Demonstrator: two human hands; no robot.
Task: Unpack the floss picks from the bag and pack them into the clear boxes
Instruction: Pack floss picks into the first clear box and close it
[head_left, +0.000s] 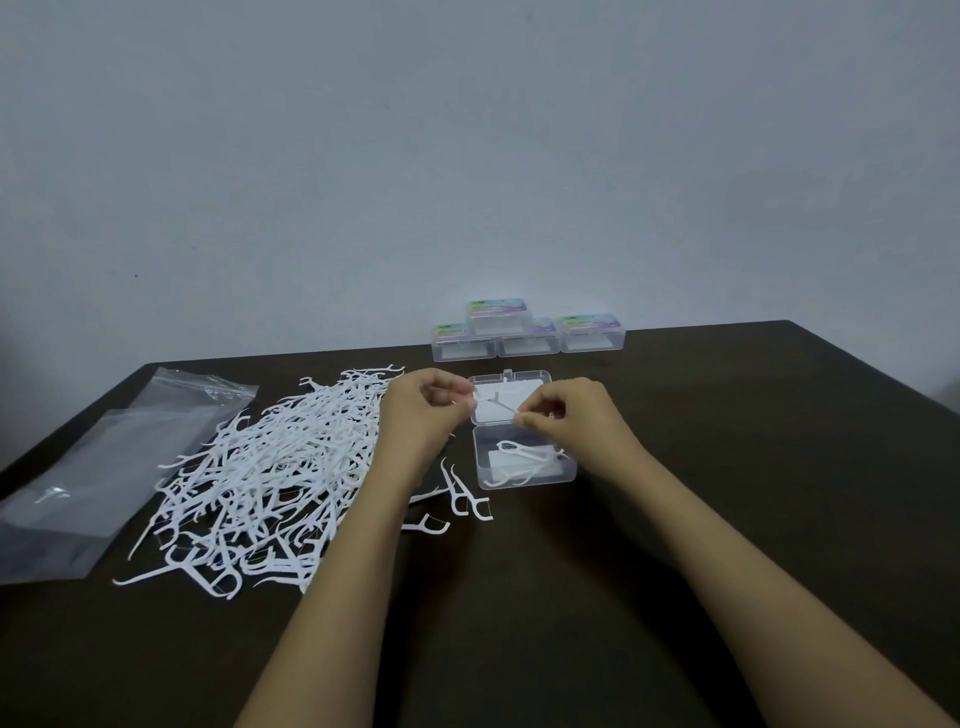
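A big heap of white floss picks (270, 483) lies on the dark table, left of centre. An open clear box (524, 467) sits in front of me with a few picks inside; its lid (511, 395) lies flat behind it. Above the lid, my left hand (426, 410) and my right hand (566, 415) each pinch an end of a floss pick (498, 404) between curled fingers. The empty clear bag (104, 467) lies flat at the far left.
Several closed clear boxes (527, 332) with coloured labels stand stacked at the table's (727, 467) back edge against the wall. A few loose picks (462, 499) lie just left of the open box.
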